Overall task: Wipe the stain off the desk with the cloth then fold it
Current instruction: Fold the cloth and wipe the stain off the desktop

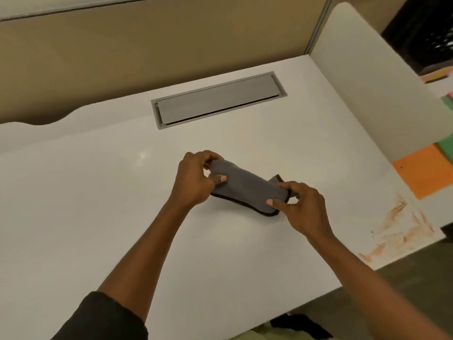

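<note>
A grey cloth (pixel 245 187) with a dark hem lies folded into a narrow strip on the white desk (pixel 98 192), near its middle. My left hand (pixel 196 177) pinches the strip's far left end between thumb and fingers. My right hand (pixel 301 204) pinches its near right end, with a small corner of cloth sticking out behind it. Orange-red smears of a stain (pixel 397 231) spread over the desk's right front corner, well apart from the cloth.
A grey cable flap (pixel 218 99) is set into the desk behind the cloth. A white side panel (pixel 362 89) stands along the right edge, with orange paper (pixel 424 170) beyond it. A tan partition wall runs along the back.
</note>
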Motion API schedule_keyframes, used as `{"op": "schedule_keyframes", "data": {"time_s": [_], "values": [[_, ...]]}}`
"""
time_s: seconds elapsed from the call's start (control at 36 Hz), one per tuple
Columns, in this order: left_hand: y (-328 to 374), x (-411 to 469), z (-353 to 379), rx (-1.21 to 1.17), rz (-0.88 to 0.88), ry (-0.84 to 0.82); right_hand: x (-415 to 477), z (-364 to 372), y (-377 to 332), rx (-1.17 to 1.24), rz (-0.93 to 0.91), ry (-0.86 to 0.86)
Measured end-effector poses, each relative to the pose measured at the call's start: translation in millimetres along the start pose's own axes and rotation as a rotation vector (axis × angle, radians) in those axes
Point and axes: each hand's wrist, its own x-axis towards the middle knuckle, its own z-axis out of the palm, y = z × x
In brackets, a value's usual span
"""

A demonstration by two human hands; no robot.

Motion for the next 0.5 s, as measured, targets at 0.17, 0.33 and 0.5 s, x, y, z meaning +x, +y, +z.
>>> {"op": "schedule_keyframes", "data": {"time_s": [0.17, 0.33, 0.5], "values": [[44.8, 2.6, 50.7, 0.039, 0.075, -0.099, -44.1, -41.6, 45.1, 0.173, 0.051, 0.15], [79.5, 5.1, 87.9, -0.116, 0.024, -0.355, -70.2, -81.4, 89.1, 0.272, 0.193, 0.143], [112.1, 3.9, 136.5, -0.018, 0.05, -0.388, -92.1, -96.9, 126.3, 0.458, 0.292, 0.201]]}}
